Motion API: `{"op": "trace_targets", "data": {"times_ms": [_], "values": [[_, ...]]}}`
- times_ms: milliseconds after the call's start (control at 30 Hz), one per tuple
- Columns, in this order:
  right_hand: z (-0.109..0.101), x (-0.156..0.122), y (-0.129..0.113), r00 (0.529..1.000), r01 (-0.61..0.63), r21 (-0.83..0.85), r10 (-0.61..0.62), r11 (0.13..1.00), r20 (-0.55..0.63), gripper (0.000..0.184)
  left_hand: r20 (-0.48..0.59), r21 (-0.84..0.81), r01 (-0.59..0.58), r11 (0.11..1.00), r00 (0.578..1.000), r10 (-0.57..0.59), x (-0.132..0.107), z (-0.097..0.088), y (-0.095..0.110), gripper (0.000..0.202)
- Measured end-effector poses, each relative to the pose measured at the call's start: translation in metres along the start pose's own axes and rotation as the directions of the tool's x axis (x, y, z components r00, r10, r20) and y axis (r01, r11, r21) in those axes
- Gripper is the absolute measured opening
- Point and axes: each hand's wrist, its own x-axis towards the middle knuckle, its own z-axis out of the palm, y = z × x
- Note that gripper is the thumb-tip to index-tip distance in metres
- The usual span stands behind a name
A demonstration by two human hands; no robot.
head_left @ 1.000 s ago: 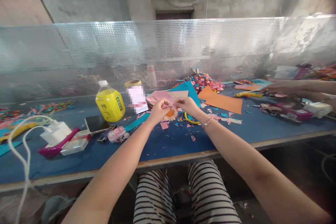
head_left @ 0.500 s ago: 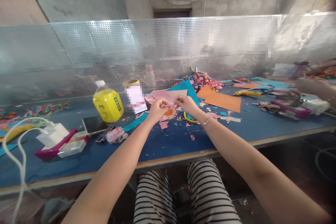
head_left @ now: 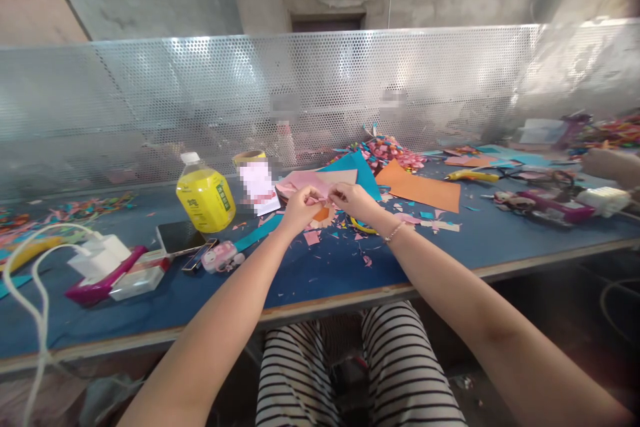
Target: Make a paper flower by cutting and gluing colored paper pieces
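Close together above the middle of the blue table (head_left: 330, 277), both my hands are pinched. My left hand (head_left: 301, 208) has its fingertips on a small pink piece (head_left: 314, 200), which looks like paper or thin sheet. My right hand (head_left: 349, 197) meets it from the right, fingertips closed at the piece's edge; how it grips is too small to make out. Beneath and behind the hands lie pink sheets (head_left: 305, 180), a teal sheet (head_left: 364, 172) and an orange sheet (head_left: 423, 190). A yellow-handled tool (head_left: 363, 225) lies partly hidden under my right hand, among small scraps (head_left: 311, 237).
A yellow-labelled bottle (head_left: 205, 197), phone (head_left: 181, 238) and purple power strip (head_left: 105, 280) with white cables stand left. A heap of colourful pieces (head_left: 393, 152) lies against the perforated metal screen (head_left: 435, 93). At far right is another person's hand (head_left: 613, 167), near a second power strip (head_left: 557, 208).
My right hand has shifted slightly left, its fingertips closer to my left hand's. The other person's hand at far right has moved back to the right.
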Motion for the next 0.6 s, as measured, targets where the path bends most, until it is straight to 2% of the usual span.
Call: {"op": "trace_targets", "data": {"times_ms": [233,367,500,600], "values": [[0.0022,-0.0027,-0.0045,1.000,0.003,-0.086,-0.005,0.996,-0.025,0.010,0.004,0.012,-0.044,0.999,0.999,0.044,0.0017,-0.0002,0.0013,0.009],[0.0008,-0.0005,-0.0049,0.991,-0.061,-0.053,0.055,0.997,-0.120,0.010,-0.028,0.023,-0.019,1.000,0.999,0.020,0.0013,-0.0006,0.0042,0.010],[-0.0052,0.0020,-0.0015,0.965,-0.141,-0.021,0.132,0.990,-0.228,0.012,-0.067,-0.154,0.033,0.988,0.997,-0.044,0.0026,-0.0012,0.0034,0.015],[-0.0074,0.0025,0.0040,0.950,-0.189,-0.029,0.175,0.982,-0.259,0.011,-0.132,-0.291,0.042,0.956,0.988,-0.083,0.0061,-0.0015,-0.0011,0.021]]}}
